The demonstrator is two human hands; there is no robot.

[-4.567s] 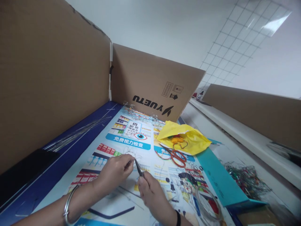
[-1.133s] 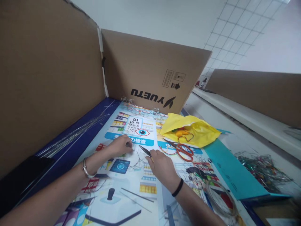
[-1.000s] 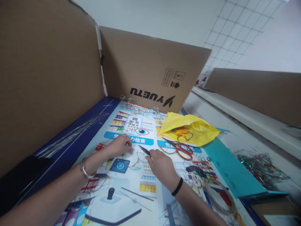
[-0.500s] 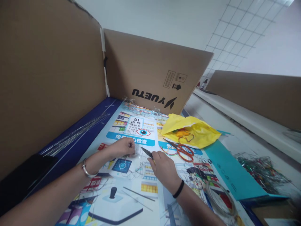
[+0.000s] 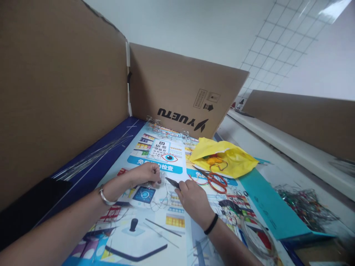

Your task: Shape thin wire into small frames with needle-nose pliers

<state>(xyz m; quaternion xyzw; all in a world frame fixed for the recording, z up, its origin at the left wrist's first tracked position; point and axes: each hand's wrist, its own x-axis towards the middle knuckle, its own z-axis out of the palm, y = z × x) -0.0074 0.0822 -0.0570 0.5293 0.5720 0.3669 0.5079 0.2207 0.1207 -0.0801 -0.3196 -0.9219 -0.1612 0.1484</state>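
Note:
My left hand [image 5: 147, 174], with a silver bangle on the wrist, is closed in a pinch on thin wire [image 5: 163, 178]; a small clear or shiny tangle shows at its fingertips. In my right hand [image 5: 195, 201], which wears a black band at the wrist, is a pair of pliers [image 5: 172, 182]. Their dark pointed jaws face the left fingertips, a small gap away. My right fingers hide the handles. Thin loops of wire [image 5: 161, 203] hang below the left hand over the printed sheet [image 5: 144, 231].
Orange-handled scissors [image 5: 217, 183] lie by a yellow bag [image 5: 238, 159] on the right. A coil of wire [image 5: 259, 236] and a tangled wire heap [image 5: 305, 205] are farther right. Straight wires [image 5: 91, 159] lie left. Cardboard panels [image 5: 177, 85] stand at the left and back.
The view has tilted slightly. The shiny tangle at my left fingertips shows more clearly. Both hands keep nearly the same place and hold.

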